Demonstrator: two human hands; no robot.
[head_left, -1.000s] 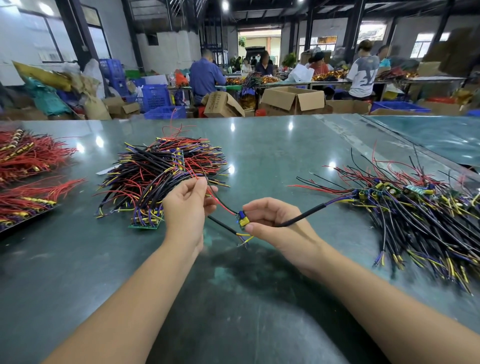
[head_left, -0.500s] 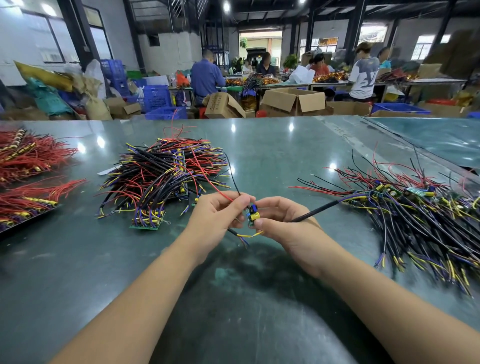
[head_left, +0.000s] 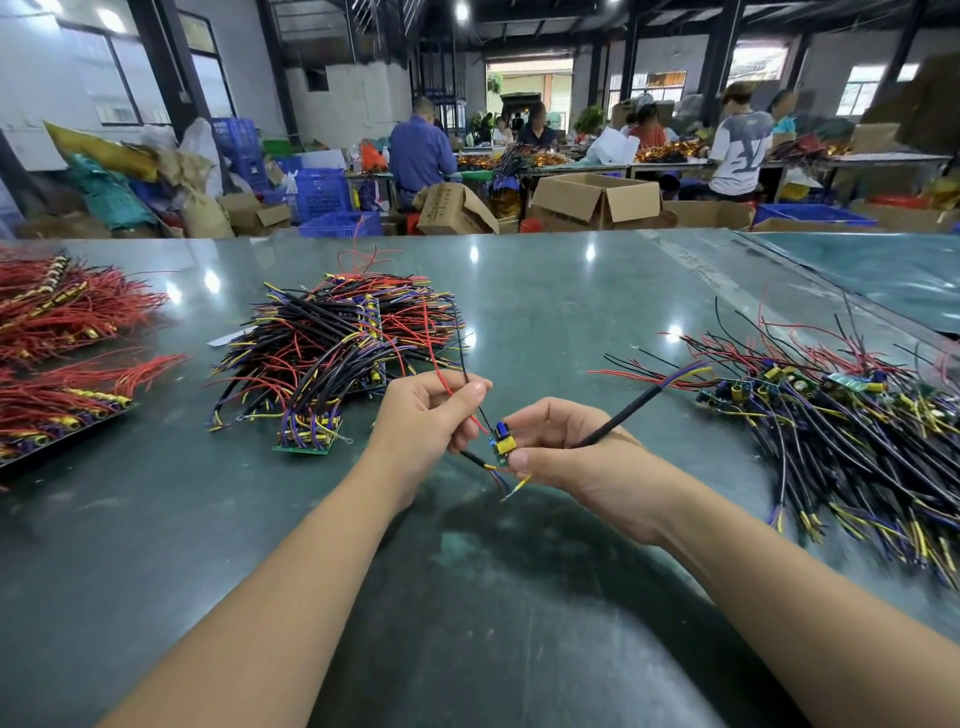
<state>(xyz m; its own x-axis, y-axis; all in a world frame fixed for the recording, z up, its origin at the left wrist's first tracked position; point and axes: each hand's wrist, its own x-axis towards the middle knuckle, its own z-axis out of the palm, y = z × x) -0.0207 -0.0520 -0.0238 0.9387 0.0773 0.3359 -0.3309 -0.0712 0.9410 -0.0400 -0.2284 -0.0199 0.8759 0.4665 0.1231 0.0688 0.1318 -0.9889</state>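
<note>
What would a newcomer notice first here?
Dead centre, two hands work a small board: the left hand pinches its leads, while the right hand grips the board and a black cable. Tangled heaps of wired boards flank them on the green table, the left pile behind the left hand and the right pile at the right. Red wire bundles lie far left.

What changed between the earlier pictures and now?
The left hand moved right, from the middle wire pile to the right hand, still pinching the thin red and black wires. The right hand stayed in place, holding the small circuit board and the thick black cable. That pile and the right pile did not move.
</note>
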